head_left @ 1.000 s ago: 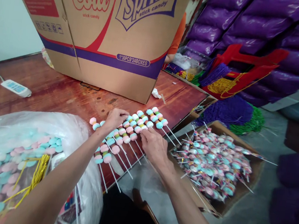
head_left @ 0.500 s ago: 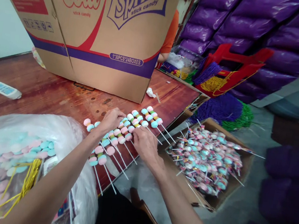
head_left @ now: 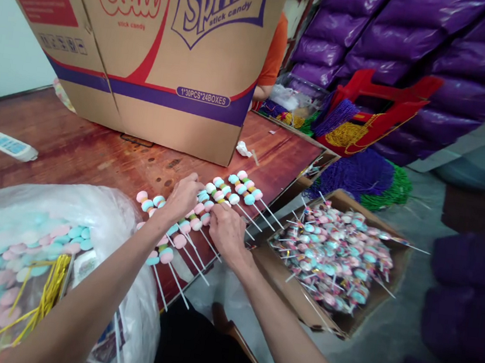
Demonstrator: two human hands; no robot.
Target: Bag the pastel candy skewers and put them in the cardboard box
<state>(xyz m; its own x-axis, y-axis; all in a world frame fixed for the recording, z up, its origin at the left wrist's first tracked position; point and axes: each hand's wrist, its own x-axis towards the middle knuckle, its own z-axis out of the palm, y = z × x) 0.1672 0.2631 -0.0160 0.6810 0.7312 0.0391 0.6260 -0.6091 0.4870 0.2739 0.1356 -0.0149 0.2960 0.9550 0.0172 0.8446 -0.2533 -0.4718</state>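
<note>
Marshmallow skewers, pink, pale blue and white pieces threaded on white sticks, lie in a slanting row on the reddish wooden table [head_left: 90,160]. My left hand [head_left: 183,196] is closed, its fingertips on the upper end of a marshmallow skewer [head_left: 202,195] in the middle of the row. Lower on the same part of the row, my right hand [head_left: 228,231] pinches at the marshmallows near the stick end. The fingers partly hide what they grip. Two skewers [head_left: 245,189] lie to the right of my hands, and several more [head_left: 165,254] to the left and nearer me.
A clear plastic bag [head_left: 67,201] of loose marshmallows and gold twist ties [head_left: 50,287] stands at left. An open carton [head_left: 295,291] of wrapped skewers sits at right, below table height. A large cardboard box [head_left: 166,119] blocks the back; an orange sleeve [head_left: 275,50] shows behind it.
My right hand has shifted slightly left along the row, closer to my left hand. The left hand stays nearly in place, and the skewers between them have moved a little.
</note>
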